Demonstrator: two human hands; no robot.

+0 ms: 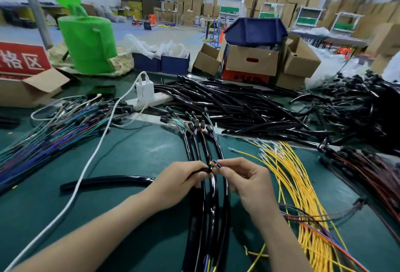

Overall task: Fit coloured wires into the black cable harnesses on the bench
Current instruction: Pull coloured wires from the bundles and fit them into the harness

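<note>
The left hand clamped a glossy, flexible black harness just behind its mouth, over the bench. The right hand pinched the coloured wires, light and limp, likely best held close to their tips.

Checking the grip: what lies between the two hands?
Head view: coloured wire tips, protruding from the black harness end the left hand grips; the right hand pinches them.

In front of you: four black harnesses, one loose black tube lower left, one white charger, one green roll upper left.
</note>
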